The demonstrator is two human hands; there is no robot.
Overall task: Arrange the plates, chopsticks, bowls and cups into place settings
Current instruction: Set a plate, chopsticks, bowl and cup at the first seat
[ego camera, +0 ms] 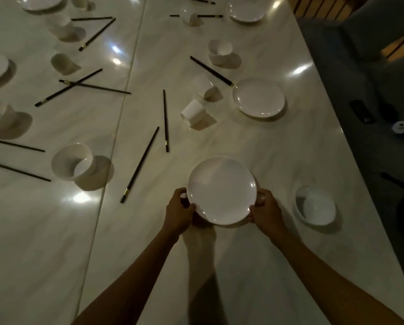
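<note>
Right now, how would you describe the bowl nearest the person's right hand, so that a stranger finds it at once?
Start at the plate held by both hands, near the table's right edge. Just right of the right hand stands a white bowl, upright and alone. The other nearby vessels lie tipped on their sides.

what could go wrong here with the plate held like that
Both hands, left and right, hold the plate only by its rim, so it could slip or tilt. The bowl sits close on the right, near the table edge, and a careless move might knock it. The tipped cup beyond the plate could roll if bumped.
</note>
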